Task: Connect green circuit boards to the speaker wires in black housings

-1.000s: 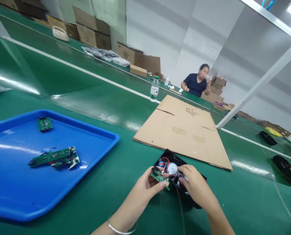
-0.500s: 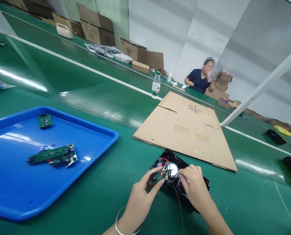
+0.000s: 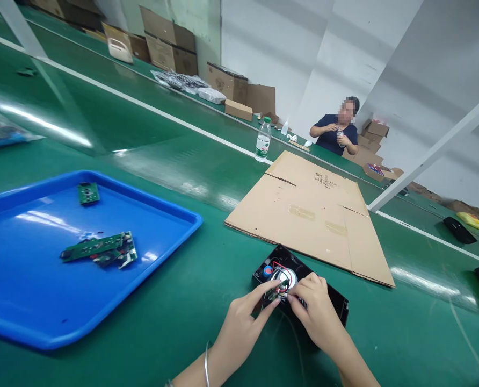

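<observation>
A black housing [image 3: 336, 302] lies at a slant on the green table, with a round silver speaker [image 3: 288, 276], red wires and a small blue-and-red round part [image 3: 267, 271] inside it. My left hand [image 3: 243, 328] pinches a small green circuit board [image 3: 270, 295] over the housing, tilted nearly edge-on. Close against it, the fingertips of my right hand [image 3: 318, 309] are pressed together at the board's edge by the wires; what they hold is too small to name.
On the left stands a blue tray [image 3: 183, 215] with several green circuit boards [image 3: 98, 248]. Beyond the housing lies a flat cardboard sheet [image 3: 304, 199], and a water bottle [image 3: 263, 141] stands behind it. A person [image 3: 336, 131] sits across the tables, holding a bottle.
The board in my left hand has tipped from facing up to nearly edge-on. My right fingertips have moved left to meet it. The person across has lowered a bottle from the face.
</observation>
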`<state>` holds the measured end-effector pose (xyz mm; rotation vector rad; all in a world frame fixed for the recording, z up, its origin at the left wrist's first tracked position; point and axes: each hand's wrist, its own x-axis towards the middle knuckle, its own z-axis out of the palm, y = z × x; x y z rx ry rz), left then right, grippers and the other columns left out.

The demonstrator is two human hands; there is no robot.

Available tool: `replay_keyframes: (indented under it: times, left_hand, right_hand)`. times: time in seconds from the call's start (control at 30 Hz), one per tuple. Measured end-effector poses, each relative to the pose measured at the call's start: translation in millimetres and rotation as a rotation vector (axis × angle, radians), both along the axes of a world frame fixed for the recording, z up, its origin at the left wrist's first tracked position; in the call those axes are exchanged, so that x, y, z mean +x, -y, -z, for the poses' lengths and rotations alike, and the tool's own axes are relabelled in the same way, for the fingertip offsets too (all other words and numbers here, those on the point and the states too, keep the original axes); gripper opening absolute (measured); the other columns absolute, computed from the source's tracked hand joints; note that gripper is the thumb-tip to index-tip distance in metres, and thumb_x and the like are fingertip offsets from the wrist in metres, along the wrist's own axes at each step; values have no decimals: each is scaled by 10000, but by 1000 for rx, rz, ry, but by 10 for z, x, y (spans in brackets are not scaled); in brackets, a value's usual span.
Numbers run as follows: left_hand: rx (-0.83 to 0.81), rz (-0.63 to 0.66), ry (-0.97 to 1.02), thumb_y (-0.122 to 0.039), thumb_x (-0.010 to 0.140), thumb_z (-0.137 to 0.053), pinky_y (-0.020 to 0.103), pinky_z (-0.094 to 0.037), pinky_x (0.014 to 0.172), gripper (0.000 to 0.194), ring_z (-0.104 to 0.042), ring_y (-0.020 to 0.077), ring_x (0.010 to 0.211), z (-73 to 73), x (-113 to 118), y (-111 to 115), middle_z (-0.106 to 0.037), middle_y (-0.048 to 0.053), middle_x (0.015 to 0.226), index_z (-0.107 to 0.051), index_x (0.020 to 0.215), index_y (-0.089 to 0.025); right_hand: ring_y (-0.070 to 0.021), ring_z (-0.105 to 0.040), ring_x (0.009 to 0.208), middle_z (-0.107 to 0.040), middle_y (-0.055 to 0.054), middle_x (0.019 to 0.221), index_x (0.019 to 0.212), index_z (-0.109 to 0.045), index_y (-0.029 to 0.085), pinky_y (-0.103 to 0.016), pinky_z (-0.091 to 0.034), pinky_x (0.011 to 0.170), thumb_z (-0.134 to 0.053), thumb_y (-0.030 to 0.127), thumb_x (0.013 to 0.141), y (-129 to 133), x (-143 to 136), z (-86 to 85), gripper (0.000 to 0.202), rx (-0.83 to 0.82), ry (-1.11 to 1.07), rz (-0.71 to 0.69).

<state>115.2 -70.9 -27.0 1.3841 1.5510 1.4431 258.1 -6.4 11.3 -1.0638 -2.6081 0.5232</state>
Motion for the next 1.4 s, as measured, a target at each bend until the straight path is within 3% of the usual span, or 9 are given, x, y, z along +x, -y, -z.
replay_keyframes:
  times: [0.23, 0.5, 0.67, 0.77, 0.87, 1.13, 1.23, 1.33, 1.4]
  left_hand:
    - [65, 33, -113, -270, 830, -398, 222, -503, 640, 273, -625, 144, 653, -17, 98, -53, -686, 27, 881, -575, 1031, -218]
    - [-89, 100, 226, -230, 789, -416, 231, -522, 617, 261, -619, 145, 666, -156, 250, -183, -664, 24, 842, -562, 1004, -202]
    - [-64, 45, 312, -283, 781, -463, 266, -535, 673, 264, -628, 168, 721, -102, 280, -257, -653, 30, 826, -554, 1012, -194]
    - [-61, 55, 336, -326, 798, -449, 278, -540, 692, 299, -630, 177, 747, -24, 271, -239, -649, 16, 753, -528, 1057, -198]
    - [-52, 85, 355, -317, 807, -436, 287, -533, 741, 302, -632, 170, 770, 25, 257, -209, -658, 28, 839, -517, 1072, -198]
    - [-16, 165, 365, -292, 813, -430, 280, -528, 773, 253, -637, 171, 820, -2, 216, -210, -644, 42, 968, -540, 1019, -197]
    - [2, 192, 331, -264, 808, -422, 273, -533, 751, 231, -640, 164, 787, -20, 176, -225, -656, 33, 916, -553, 987, -199]
    - [18, 205, 300, -257, 803, -421, 267, -534, 732, 224, -635, 162, 779, -36, 138, -235, -652, 35, 927, -564, 967, -204]
    - [15, 202, 276, -258, 800, -424, 262, -532, 715, 224, -635, 156, 740, -43, 126, -237, -655, 32, 902, -567, 964, -206]
  right_hand:
    - [-137, -383, 726, -522, 11, 705, 685, -482, 161, -306, -284, 708, -437, 108, 841, -15, -7, -20, 170, -3, 43, 47]
    - [-153, -384, 729, -503, 2, 676, 651, -461, 155, -302, -272, 681, -430, 140, 845, -83, 59, -12, 197, -4, 15, 144]
    - [-147, -391, 714, -509, 6, 671, 648, -455, 158, -295, -274, 680, -427, 139, 843, -91, 44, 62, 199, 121, -82, 219]
    - [-143, -395, 700, -510, 9, 660, 644, -456, 163, -287, -280, 671, -419, 136, 843, -86, 27, 104, 204, 142, -92, 195]
    - [-145, -397, 693, -510, 3, 659, 643, -467, 164, -284, -283, 655, -423, 140, 840, -84, 29, 106, 203, 141, -58, 164]
    - [-158, -422, 700, -529, 6, 652, 677, -508, 180, -300, -306, 687, -477, 162, 837, -120, 111, 76, 164, 141, -46, 100]
    - [-169, -440, 705, -538, -12, 717, 861, -514, 182, -313, -329, 693, -497, 201, 829, -141, 147, 101, 41, 198, -68, 145]
    - [-175, -459, 767, -544, -34, 853, 1132, -407, 186, -315, -343, 713, -443, 206, 859, -158, 158, 95, 276, 230, -46, 56]
    - [-171, -458, 791, -537, -32, 882, 1105, -423, 200, -314, -334, 727, -396, 189, 879, -163, 148, 74, 228, 263, 7, -23]
